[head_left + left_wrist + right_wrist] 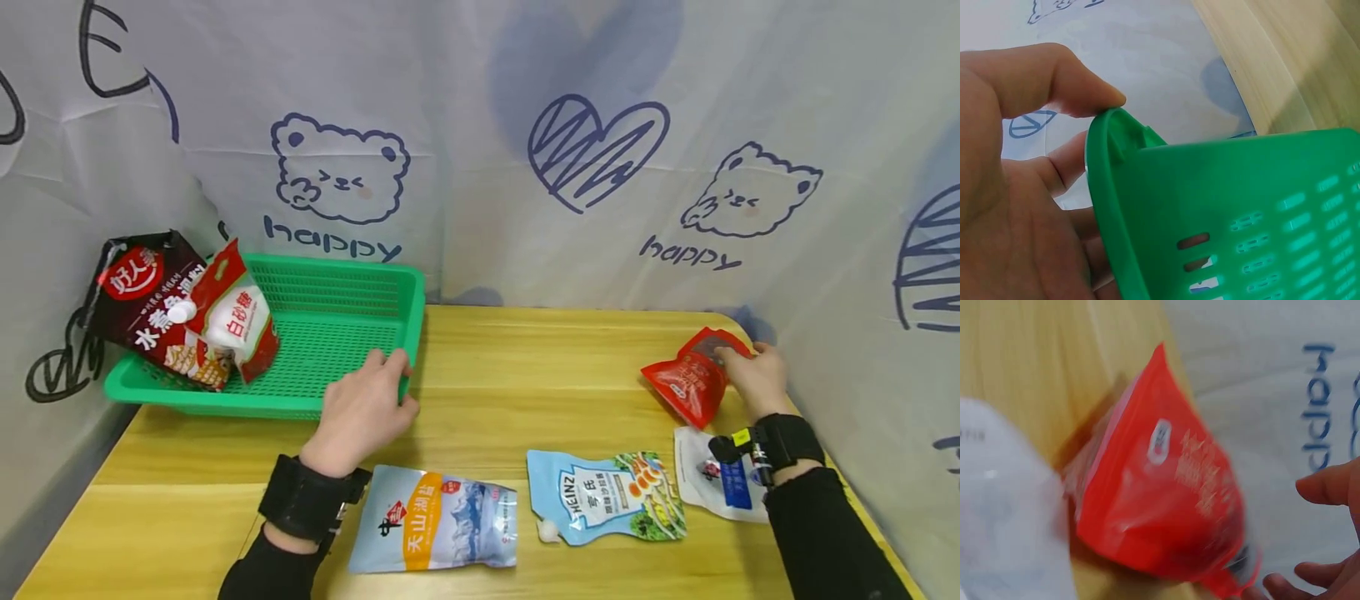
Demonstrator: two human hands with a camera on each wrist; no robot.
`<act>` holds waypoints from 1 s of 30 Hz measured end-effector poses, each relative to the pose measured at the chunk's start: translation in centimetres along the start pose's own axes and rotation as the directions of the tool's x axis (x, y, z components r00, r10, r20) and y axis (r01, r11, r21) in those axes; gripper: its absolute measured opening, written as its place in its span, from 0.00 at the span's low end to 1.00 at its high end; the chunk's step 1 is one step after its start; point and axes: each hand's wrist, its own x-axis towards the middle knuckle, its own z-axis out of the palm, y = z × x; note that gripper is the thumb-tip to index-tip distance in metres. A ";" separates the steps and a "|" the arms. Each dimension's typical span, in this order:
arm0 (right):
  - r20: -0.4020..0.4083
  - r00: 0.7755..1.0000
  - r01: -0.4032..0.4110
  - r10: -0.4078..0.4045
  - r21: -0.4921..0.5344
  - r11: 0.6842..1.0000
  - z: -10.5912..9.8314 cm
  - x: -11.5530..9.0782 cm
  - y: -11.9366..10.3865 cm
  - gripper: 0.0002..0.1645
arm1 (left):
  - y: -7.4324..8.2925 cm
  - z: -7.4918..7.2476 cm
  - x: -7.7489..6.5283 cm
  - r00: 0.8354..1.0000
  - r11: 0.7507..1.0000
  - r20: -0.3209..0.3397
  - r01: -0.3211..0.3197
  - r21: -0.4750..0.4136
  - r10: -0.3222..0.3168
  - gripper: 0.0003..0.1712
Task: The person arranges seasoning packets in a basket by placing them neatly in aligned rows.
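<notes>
My left hand (367, 408) is at the right front corner of a green plastic basket (408, 325). Its fingers pinch the basket's rim (1100, 162) in the left wrist view, one fingertip on top and others beneath. At the table's right, my right hand (759, 379) reaches over a red packet (693, 379). In the right wrist view, thumb and fingers are spread beside the red packet (1166, 494); whether a fingertip touches its lower end I cannot tell.
In the basket's left end lean a dark seasoning bag (142, 292) and a white-and-red sugar bag (240, 321). Along the front lie a salt bag (442, 521), a Heinz pouch (607, 497) and a white packet (712, 479). Printed cloth (480, 167) hangs behind the table.
</notes>
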 end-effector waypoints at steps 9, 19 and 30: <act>0.148 0.977 -0.140 0.157 -0.119 0.983 -1.0 1.7 2.8 0.55 | 0.3 0.7 0.0 1.000 1.000 0.009 0.002 -0.006 -0.002 0.14; 0.234 0.952 -0.198 0.196 -0.015 0.980 -0.2 2.8 2.7 0.60 | 0.1 0.6 -0.1 1.000 1.000 0.007 -0.003 -0.013 0.003 0.14; 0.158 0.974 -0.165 0.162 0.009 0.986 1.4 2.6 0.8 0.48 | -0.1 0.1 0.1 1.000 1.000 0.009 0.001 -0.003 -0.001 0.14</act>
